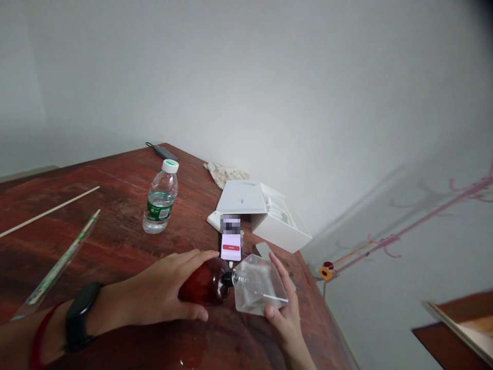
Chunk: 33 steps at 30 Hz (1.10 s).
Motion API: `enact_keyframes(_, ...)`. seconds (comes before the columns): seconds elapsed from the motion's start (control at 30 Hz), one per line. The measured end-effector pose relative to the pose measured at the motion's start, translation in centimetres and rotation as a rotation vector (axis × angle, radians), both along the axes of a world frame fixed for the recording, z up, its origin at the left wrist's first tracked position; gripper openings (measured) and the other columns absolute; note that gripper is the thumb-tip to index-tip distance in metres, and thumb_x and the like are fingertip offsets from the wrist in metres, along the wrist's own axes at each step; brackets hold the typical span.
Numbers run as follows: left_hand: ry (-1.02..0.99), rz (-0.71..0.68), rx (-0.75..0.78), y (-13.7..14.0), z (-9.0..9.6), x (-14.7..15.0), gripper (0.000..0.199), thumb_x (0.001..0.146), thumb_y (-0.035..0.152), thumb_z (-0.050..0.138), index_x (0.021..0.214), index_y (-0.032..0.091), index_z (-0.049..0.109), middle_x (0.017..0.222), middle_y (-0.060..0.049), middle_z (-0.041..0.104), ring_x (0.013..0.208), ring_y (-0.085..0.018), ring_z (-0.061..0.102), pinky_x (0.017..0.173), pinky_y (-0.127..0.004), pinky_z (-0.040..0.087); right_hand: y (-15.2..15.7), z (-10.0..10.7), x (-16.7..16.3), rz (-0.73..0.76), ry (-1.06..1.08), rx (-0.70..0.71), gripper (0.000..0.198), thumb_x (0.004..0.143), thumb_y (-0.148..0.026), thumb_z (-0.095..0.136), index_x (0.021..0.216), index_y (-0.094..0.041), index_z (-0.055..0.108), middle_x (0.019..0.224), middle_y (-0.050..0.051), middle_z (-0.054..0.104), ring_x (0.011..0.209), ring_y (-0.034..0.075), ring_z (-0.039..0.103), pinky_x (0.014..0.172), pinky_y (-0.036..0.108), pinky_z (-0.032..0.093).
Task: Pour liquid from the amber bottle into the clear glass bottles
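My left hand grips a dark red bottle tipped on its side over the wooden table. The bottle's black neck points into the mouth of a clear square glass bottle. My right hand holds that glass bottle, also tilted, with fingers around its far and near sides. A thin white stick lies against the glass near my right fingers. A black band sits on my left wrist.
A phone with a lit screen lies just behind the bottles. Beyond it stand an open white box, a small water bottle and a cloth. Chopsticks and a clear wrapped stick lie at left. The table's right edge is close.
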State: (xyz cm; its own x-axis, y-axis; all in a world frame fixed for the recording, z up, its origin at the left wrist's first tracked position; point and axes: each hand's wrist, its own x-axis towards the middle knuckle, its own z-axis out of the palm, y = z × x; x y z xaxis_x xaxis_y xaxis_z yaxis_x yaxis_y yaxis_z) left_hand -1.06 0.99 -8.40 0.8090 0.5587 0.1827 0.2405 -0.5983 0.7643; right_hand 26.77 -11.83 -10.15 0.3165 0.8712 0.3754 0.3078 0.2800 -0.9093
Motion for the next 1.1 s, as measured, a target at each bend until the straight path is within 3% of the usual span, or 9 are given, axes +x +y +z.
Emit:
enact_keyframes(0.27,-0.003,0.0,0.012,0.18,0.0,0.07,0.091,0.078,0.046,0.094,0.156,0.029,0.049,0.156,-0.01,0.061,0.14,-0.04,0.06,0.118,-0.053,0.049,0.03,0.15,-0.59,0.008,0.08,0.039,0.094,0.066,-0.07,0.092,0.142,-0.025,0.059,0.126,0.015,0.078,0.109,0.037,0.078,0.089,0.044,0.064)
enact_keyframes(0.57,-0.016,-0.01,0.055,-0.08,0.05,0.02,0.082,0.082,0.05,0.089,0.152,0.032,0.051,0.151,-0.009,0.064,0.134,-0.039,0.064,0.112,-0.051,0.052,-0.17,0.4,-0.49,-0.022,0.059,0.05,0.096,0.062,-0.074,0.093,0.138,-0.024,0.064,0.125,0.017,0.079,0.116,0.042,0.076,0.098,0.05,0.061)
enact_keyframes(0.83,-0.003,-0.022,0.018,-0.01,0.31,0.06,0.086,0.077,0.042,0.095,0.151,0.032,0.051,0.153,-0.009,0.064,0.135,-0.04,0.063,0.113,-0.053,0.05,-0.26,0.34,-0.4,-0.031,0.053,0.056,0.096,0.063,-0.074,0.093,0.14,-0.024,0.065,0.126,0.017,0.079,0.118,0.043,0.076,0.098,0.051,0.062)
enact_keyframes(1.1,-0.004,-0.037,0.015,0.1,0.57,0.01,0.087,0.077,0.045,0.095,0.151,0.031,0.052,0.152,-0.009,0.064,0.135,-0.04,0.064,0.113,-0.051,0.051,-0.29,0.39,-0.3,-0.033,0.04,0.049,0.098,0.063,-0.077,0.091,0.142,-0.025,0.064,0.129,0.017,0.08,0.12,0.043,0.076,0.101,0.053,0.061)
